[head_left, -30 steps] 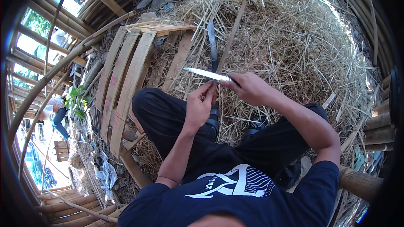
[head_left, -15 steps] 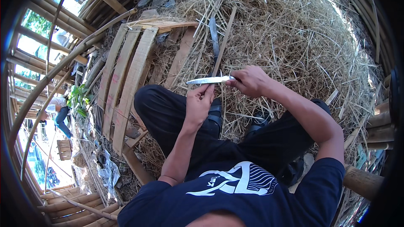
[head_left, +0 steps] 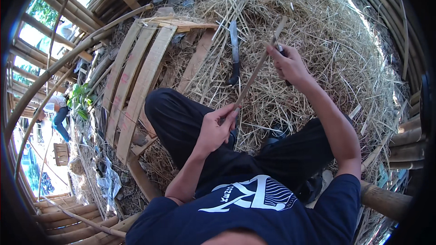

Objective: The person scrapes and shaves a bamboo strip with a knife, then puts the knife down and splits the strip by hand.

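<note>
A thin flat strip of bamboo or wood (head_left: 255, 73) slants up and to the right across my lap. My left hand (head_left: 217, 129) is closed round its lower end, thumb and fingers pinching it. My right hand (head_left: 289, 65) grips a knife (head_left: 276, 41) by its dark handle, part of which shows below the fist. The blade is seen nearly edge-on against the strip's upper part, with my thumb beside it. On the straw left of the strip lies a machete (head_left: 235, 45) with a grey blade and a dark handle.
Dry straw and shavings (head_left: 327, 63) cover the ground before my crossed legs. A slatted wooden pallet (head_left: 150, 77) lies at the left, with thin split strips (head_left: 229, 11) beyond it. Bamboo rails (head_left: 54, 75) stand at the left; a bent-over person (head_left: 60, 117) is outside them.
My right hand has moved up and away with the knife, from near my left hand to the strip's far part. The strip now tilts right, its lower end still in my left hand.
</note>
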Available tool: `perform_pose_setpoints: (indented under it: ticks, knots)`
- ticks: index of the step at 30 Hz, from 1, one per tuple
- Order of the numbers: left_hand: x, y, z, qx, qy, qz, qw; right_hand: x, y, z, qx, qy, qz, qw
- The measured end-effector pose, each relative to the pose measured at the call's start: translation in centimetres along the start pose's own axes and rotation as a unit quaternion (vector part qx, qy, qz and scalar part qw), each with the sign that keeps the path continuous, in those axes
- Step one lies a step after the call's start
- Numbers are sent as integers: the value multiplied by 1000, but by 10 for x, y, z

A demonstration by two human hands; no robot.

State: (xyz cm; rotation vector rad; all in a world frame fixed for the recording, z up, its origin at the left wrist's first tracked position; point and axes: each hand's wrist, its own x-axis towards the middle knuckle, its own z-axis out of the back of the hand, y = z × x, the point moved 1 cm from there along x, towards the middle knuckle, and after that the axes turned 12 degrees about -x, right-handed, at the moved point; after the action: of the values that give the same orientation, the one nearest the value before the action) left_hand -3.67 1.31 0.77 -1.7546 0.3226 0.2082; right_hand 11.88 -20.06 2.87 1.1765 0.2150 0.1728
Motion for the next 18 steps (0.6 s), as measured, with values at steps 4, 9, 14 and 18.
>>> perform_pose_setpoints:
  ticks: [4,9,14,18]
  knots:
    - [8,0,-14,-14,9,14,1000,-5,1,-3,130,32,-63,989]
    - [36,-5,-26,-24,-8,-35,999,-11,-3,-8,39,64,-36,997]
    - [56,-1,-17,22,-48,-138,989,-35,17,-18,-301,105,109,941]
    - [61,-5,-9,72,-50,-140,986,-41,-3,-33,-329,129,181,918]
